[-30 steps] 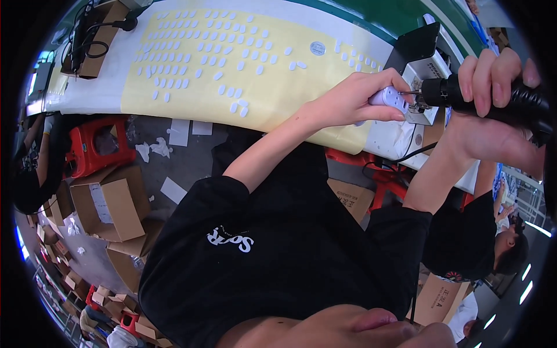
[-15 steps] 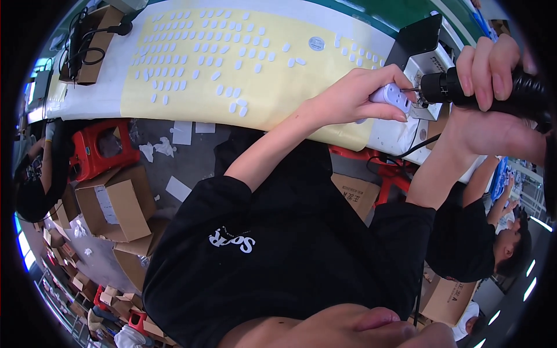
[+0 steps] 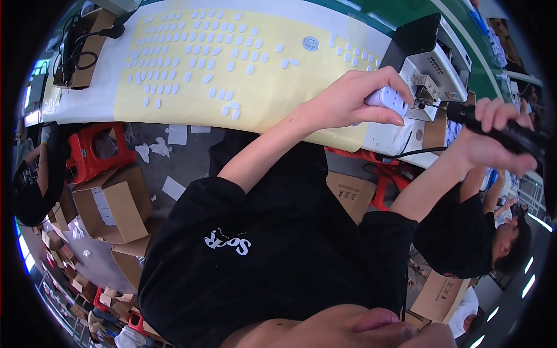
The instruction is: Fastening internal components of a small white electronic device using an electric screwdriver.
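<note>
My left hand (image 3: pixel 357 95) is closed around a small white plastic housing (image 3: pixel 386 100) with slots and holes in its face, held above the table's right end. In my right hand (image 3: pixel 484 148) is a black electric screwdriver (image 3: pixel 464 115), lying nearly level with its thin bit pointing left. The bit's tip is by the metal front of a white-and-black screw feeder (image 3: pixel 438 66), a short way right of the housing. Whether the tip touches the feeder or carries a screw, I cannot tell. A black cable (image 3: pixel 415 152) runs below the housing.
Small white oval pieces (image 3: pixel 200 49) lie in rows on a yellow mat (image 3: pixel 267 104), with a round silver disc (image 3: pixel 311 43) among them. A cardboard box (image 3: pixel 96 58) with black cables stands far left. Red stools (image 3: pixel 96 153) and open cartons (image 3: pixel 116 209) are below; a co-worker (image 3: pixel 458 232) is at right.
The screwdriver has drawn back to the right, and its bit has left the housing's face for the feeder front. My left hand has kept its hold, hardly moving.
</note>
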The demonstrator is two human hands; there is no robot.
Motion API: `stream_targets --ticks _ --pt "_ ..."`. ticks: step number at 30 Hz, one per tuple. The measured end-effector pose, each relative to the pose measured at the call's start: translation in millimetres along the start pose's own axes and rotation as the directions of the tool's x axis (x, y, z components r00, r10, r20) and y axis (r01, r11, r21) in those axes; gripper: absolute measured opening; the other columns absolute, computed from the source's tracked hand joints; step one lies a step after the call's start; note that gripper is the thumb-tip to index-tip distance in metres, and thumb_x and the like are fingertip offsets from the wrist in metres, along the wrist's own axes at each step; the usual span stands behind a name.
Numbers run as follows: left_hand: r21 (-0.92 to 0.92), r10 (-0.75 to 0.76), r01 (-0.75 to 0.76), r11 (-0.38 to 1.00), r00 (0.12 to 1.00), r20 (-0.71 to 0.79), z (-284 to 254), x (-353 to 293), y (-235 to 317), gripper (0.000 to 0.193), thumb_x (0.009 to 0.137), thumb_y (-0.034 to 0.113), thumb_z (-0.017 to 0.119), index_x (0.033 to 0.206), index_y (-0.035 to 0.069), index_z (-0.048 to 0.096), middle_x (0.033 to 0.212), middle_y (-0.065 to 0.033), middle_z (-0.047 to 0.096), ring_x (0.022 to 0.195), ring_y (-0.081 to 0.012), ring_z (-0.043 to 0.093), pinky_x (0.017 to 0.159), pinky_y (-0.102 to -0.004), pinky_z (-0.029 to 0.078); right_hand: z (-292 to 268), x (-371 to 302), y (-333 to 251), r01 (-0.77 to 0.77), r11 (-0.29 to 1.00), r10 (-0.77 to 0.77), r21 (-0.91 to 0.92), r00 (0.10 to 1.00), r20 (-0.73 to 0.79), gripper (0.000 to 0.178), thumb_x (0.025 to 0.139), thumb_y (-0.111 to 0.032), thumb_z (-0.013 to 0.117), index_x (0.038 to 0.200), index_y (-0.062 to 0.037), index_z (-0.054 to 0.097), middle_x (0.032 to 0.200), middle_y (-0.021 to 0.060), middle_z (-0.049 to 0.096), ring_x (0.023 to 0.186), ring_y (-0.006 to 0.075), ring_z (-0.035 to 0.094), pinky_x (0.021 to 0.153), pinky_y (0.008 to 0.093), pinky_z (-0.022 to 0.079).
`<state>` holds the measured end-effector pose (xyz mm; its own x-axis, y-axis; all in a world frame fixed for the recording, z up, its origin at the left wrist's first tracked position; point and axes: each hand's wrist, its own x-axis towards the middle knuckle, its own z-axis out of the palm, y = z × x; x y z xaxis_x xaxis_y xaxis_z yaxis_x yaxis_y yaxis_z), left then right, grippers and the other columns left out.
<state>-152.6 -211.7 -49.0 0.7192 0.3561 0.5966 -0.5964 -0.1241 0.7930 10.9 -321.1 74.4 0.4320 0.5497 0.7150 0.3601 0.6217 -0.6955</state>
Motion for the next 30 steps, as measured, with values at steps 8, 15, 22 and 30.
stream_targets --ticks 8,15,22,30 --pt "-0.046 0.025 -0.025 0.999 1.0 -0.014 0.5 0.9 -3.6 0.032 0.079 0.022 0.069 0.099 0.005 0.05 0.093 -0.009 0.062 0.092 -0.0206 0.059 0.079 -0.0294 0.046 -6.3 -1.9 44.6 -0.172 0.968 0.11 -0.184 0.946 -0.304 0.063 0.076 -0.071 0.044 0.085 -0.0086 0.047 0.059 0.003 0.044 0.045 0.0119 0.039 0.044 0.0245 0.033" --pt "-0.014 0.035 -0.035 0.999 0.999 -0.019 0.7 0.5 -4.5 0.031 0.08 0.023 0.068 0.097 0.004 0.05 0.091 -0.0096 0.062 0.092 -0.0217 0.059 0.08 -0.0309 0.046 -7.3 -0.6 47.9 -0.263 0.952 0.213 -0.153 0.935 -0.285 0.06 0.079 -0.066 0.043 0.085 -0.0068 0.046 0.059 0.0037 0.044 0.045 0.011 0.039 0.044 0.0248 0.032" --pt "-0.005 0.022 -0.022 1.0 0.999 -0.029 0.8 1.6 -5.1 0.032 0.079 0.022 0.069 0.098 0.004 0.051 0.091 -0.0096 0.062 0.091 -0.0212 0.059 0.08 -0.0308 0.046 -0.7 -22.7 26.2 -0.334 0.942 0.313 -0.02 0.9 -0.303 0.062 0.077 -0.07 0.042 0.085 -0.0088 0.047 0.06 0.0011 0.04 0.044 0.0094 0.035 0.043 0.023 0.029" --pt "0.002 0.013 -0.013 1.0 1.0 -0.022 -1.2 0.2 -4.0 0.032 0.078 0.022 0.07 0.097 0.005 0.052 0.094 -0.0093 0.062 0.091 -0.0204 0.06 0.08 -0.0301 0.046 46.9 16.0 -31.5 -0.132 0.908 0.081 0.397 0.986 0.143 0.068 0.077 -0.071 0.043 0.092 -0.0053 0.044 0.063 0.0043 0.041 0.04 0.0119 0.036 0.034 0.0249 0.03"
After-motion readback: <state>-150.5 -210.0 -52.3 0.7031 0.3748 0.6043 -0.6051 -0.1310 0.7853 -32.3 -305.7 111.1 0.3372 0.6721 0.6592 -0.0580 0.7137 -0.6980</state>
